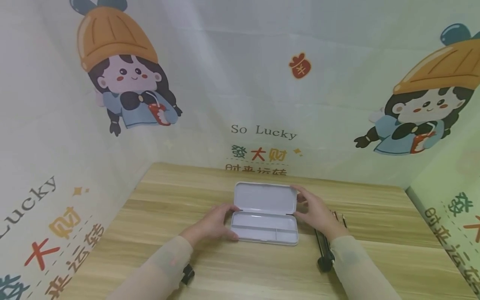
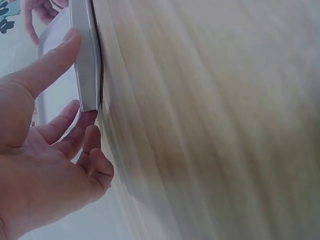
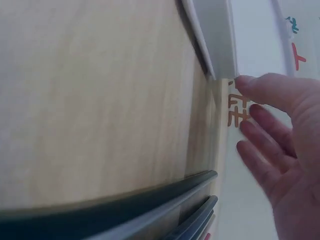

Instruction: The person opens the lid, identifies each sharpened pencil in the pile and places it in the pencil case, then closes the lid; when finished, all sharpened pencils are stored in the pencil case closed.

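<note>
A shallow white case, like a pencil tin, lies opened on the table with its lid tilted up at the back. Its tray is split by low dividers and holds nothing. My left hand holds the tray's left end, thumb on the front wall and fingers round the side. At the right end, my right hand has its fingers spread loosely, fingertips at the lid's upper corner and thumb close to the hinge. In the right wrist view that thumb meets the case's corner.
Several dark pens or pencils lie right of the case, partly under my right forearm. The wooden table ends at a printed cloth backdrop behind and at both sides. Black wrist gear shows by the right sleeve.
</note>
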Demonstrator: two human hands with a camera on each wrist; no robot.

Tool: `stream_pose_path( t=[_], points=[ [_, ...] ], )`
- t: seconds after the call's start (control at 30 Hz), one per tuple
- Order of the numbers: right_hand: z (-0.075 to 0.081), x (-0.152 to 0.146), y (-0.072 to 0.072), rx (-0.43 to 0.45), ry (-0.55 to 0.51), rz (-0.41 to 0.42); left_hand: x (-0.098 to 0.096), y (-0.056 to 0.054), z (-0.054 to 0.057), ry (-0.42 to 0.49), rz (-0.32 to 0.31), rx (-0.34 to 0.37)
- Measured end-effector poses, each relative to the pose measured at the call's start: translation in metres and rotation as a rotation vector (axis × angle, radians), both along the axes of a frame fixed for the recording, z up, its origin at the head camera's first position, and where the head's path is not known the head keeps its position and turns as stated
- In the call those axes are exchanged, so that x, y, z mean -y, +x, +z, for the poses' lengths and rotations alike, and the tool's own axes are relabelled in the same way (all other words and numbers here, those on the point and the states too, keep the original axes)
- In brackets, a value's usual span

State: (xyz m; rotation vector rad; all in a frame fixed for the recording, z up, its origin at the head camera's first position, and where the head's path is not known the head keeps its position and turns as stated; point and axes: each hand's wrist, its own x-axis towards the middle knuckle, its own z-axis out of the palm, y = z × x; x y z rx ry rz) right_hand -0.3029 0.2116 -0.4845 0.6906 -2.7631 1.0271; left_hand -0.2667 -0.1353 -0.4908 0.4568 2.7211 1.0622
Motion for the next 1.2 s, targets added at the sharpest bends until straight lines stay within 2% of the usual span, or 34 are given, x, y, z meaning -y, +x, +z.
stream_pose_path(
  t=[0.27,0.5,0.83,1.03,1.2],
  points=[
    [0.0,-0.004,-0.001,0.092,0.049,0.016,-0.002,-0.003,0.002,0.002,-0.022,0.007],
    [0.003,-0.009,0.005,0.121,-0.012,0.053,-0.003,-0.004,0.007,-0.01,-0.025,-0.001],
    [0.011,-0.017,0.024,0.072,-0.067,0.027,-0.006,-0.006,0.007,-0.015,-0.023,0.004],
    [0.009,-0.033,0.035,-0.005,-0.069,-0.005,-0.006,-0.005,0.007,-0.018,-0.031,-0.02],
    [0.013,-0.049,0.042,-0.026,-0.082,-0.027,-0.007,-0.006,0.008,-0.006,-0.019,0.002]
  ],
)
